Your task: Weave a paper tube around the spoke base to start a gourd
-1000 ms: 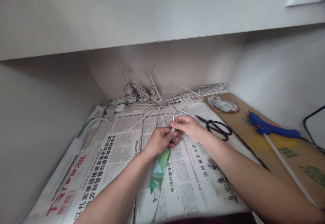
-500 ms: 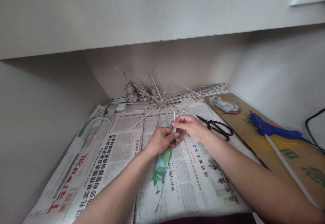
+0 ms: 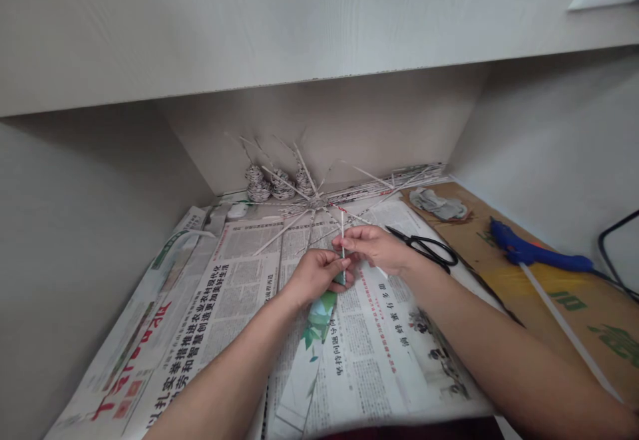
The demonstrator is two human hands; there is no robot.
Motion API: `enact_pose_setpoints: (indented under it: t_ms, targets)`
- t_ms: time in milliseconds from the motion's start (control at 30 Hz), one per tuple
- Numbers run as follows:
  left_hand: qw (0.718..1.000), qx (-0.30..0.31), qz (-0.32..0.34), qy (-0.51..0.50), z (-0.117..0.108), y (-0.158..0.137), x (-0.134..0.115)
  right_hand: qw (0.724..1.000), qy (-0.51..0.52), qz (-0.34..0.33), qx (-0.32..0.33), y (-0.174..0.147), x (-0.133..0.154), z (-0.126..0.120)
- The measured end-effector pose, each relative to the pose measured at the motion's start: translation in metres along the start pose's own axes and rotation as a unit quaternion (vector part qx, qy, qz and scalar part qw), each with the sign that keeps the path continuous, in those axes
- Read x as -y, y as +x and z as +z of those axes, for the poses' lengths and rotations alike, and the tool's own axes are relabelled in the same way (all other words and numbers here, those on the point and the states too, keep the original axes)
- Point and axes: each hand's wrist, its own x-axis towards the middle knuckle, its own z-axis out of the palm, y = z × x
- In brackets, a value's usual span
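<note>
Note the paper tube (image 3: pixel 343 230) between your two hands. Its long axis stands nearly vertical in the view; its free tip points away from you, toward the spoked frame (image 3: pixel 315 204) of thin paper sticks. From its lower end, the paper strip (image 3: pixel 319 323) extends back toward you, slanting to your left, above the newspaper (image 3: pixel 249 287).

The tube is slender, straight and pale. The strip is flat, smooth printed paper, green with a leaf pattern near your hands and mostly white at its near end. The frame's spokes are thin and stiff, radiating from a knotted center. Behind it, to the left, stand three gourd-shaped pieces (image 3: pixel 258 186) with a coarse, coiled texture.

Your left hand (image 3: pixel 317 277) is clamped on the lower part of the tube, thumb against fingers, where tube and strip meet. Your right hand (image 3: pixel 373 248) pinches the tube just above; the tip projects beyond those fingers. The two sets of fingertips are close together.

Black metal scissors (image 3: pixel 413 241) lie just beside your right hand. Farther right, a blue plastic glue gun (image 3: pixel 539 252) lies on brown cardboard (image 3: pixel 524 300).
</note>
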Motion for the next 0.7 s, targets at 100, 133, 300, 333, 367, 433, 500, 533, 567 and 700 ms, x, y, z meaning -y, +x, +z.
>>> enact_pose_setpoints:
  t_ms: [100, 133, 300, 333, 367, 433, 500, 533, 567, 700]
  targets:
    - [1.000, 0.006, -0.007, 0.008, 0.0002, -0.0011, 0.0005, 1.000, -0.006, 0.004, -0.016, -0.0004, 0.0006, 0.0008]
    - [1.000, 0.012, -0.007, 0.013, 0.0002, -0.0014, 0.0010, 0.999, -0.001, -0.007, -0.053, -0.0003, 0.0009, 0.0009]
    - [1.000, 0.009, 0.005, 0.013, 0.0000, -0.0019, 0.0018, 0.999, -0.013, -0.001, -0.034, -0.0006, 0.0027, 0.0003]
    - [1.000, 0.002, 0.003, 0.007, -0.0001, -0.0018, 0.0016, 1.000, -0.025, 0.006, -0.012, -0.0007, 0.0026, 0.0004]
    - [1.000, -0.002, 0.000, 0.003, -0.0001, -0.0017, 0.0013, 0.999, -0.032, 0.008, -0.006, -0.0008, 0.0023, 0.0006]
    - [1.000, 0.005, -0.003, 0.009, -0.0001, -0.0016, 0.0012, 0.999, -0.023, -0.004, -0.035, -0.0005, 0.0012, 0.0014]
    - [1.000, 0.018, 0.000, 0.020, -0.0002, -0.0016, 0.0016, 0.998, -0.007, -0.014, -0.069, -0.0003, 0.0002, 0.0018]
    - [1.000, 0.019, 0.002, 0.021, -0.0003, -0.0016, 0.0020, 0.998, -0.007, -0.011, -0.065, -0.0003, 0.0001, 0.0017]
    - [1.000, 0.016, 0.003, 0.020, -0.0004, -0.0017, 0.0023, 0.999, -0.013, -0.002, -0.046, -0.0004, 0.0002, 0.0015]
    - [1.000, 0.022, 0.004, 0.019, -0.0004, -0.0028, 0.0021, 1.000, -0.025, 0.009, -0.002, -0.0012, 0.0014, 0.0010]
